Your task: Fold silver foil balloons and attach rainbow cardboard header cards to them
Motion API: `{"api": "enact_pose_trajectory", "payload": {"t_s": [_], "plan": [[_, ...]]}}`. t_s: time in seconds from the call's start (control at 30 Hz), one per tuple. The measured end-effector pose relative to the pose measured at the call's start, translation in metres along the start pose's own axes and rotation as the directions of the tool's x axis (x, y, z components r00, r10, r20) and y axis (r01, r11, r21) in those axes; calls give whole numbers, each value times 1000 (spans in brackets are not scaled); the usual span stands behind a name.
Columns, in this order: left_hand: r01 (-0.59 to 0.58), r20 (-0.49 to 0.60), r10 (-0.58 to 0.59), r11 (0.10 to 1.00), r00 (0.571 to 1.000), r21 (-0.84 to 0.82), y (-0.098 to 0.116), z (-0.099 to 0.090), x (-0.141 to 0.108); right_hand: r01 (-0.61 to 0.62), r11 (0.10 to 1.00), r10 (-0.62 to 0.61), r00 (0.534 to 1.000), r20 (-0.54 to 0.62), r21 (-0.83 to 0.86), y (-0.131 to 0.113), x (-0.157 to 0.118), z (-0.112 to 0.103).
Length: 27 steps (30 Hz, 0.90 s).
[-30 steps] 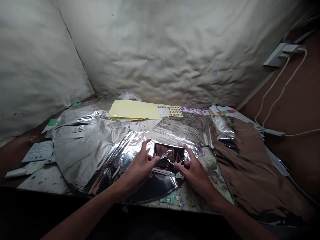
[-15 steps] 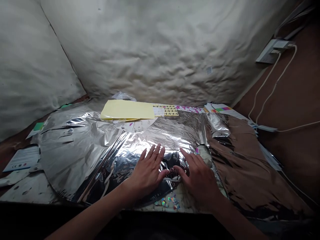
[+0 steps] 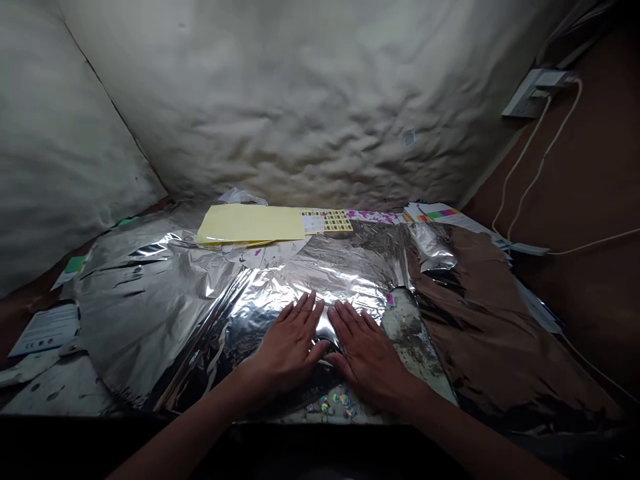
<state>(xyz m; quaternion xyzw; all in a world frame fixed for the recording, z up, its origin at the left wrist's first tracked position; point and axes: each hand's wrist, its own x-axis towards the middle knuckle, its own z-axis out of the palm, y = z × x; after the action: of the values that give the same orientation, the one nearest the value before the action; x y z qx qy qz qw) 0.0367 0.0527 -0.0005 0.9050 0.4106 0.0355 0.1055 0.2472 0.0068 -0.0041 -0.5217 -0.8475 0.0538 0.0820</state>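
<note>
My left hand [image 3: 290, 350] and my right hand [image 3: 367, 357] lie flat side by side, fingers apart, pressing on a crumpled silver foil sheet [image 3: 165, 300]. A small shiny fold of the foil [image 3: 325, 328] rises between my hands. Neither hand grips anything. Near my fingertips the foil is creased and bright. Below my hands, holographic sequins [image 3: 333, 403] lie scattered on a stained white surface [image 3: 413, 340].
A yellow sheet [image 3: 250, 225] and a sticker sheet [image 3: 337, 221] lie behind the foil. To the right is a brown-reflecting foil sheet [image 3: 495, 327]. Printed cards [image 3: 45, 330] lie at left. Padded cream walls [image 3: 300, 100] rise behind, with a wall socket [image 3: 525, 97] and white cable [image 3: 530, 160].
The dark foil piece between my hands has been pressed down, leaving a small fold. My hands have moved closer together and lie flatter. The view has shifted slightly.
</note>
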Motion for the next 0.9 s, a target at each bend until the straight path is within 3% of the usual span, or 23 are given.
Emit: {"api": "enact_pose_trajectory", "payload": {"t_s": [0.2,0.3,0.4,0.5,0.6,0.7,0.8,0.9], "plan": [[-32,3,32,999,999,-8,6,-4,0,64,998,-62,996,-70,24,-5,2,-4],[14,-42,-19,995,999,-100,0,-8,1,126,990,-124,992,-23,69,-10,1,-3],[35,-241,-58,995,969,-98,-9,-18,0,127,988,-130,991,24,93,-13,-1,-10],[-8,-454,4,1000,891,-7,-16,-31,-1,113,992,-108,991,-83,58,-4,1,-33],[-70,-559,105,994,823,83,-24,-37,3,9,1000,-13,968,-252,-15,31,15,-64],[-150,-579,214,976,787,157,-29,-33,13,-206,978,183,912,-368,-25,92,36,-97],[-184,-611,280,959,740,216,-23,-25,24,-425,905,394,825,-404,15,158,56,-128],[-211,-625,326,944,709,253,-12,-20,35,-565,822,535,725,-433,70,205,72,-150]]}}
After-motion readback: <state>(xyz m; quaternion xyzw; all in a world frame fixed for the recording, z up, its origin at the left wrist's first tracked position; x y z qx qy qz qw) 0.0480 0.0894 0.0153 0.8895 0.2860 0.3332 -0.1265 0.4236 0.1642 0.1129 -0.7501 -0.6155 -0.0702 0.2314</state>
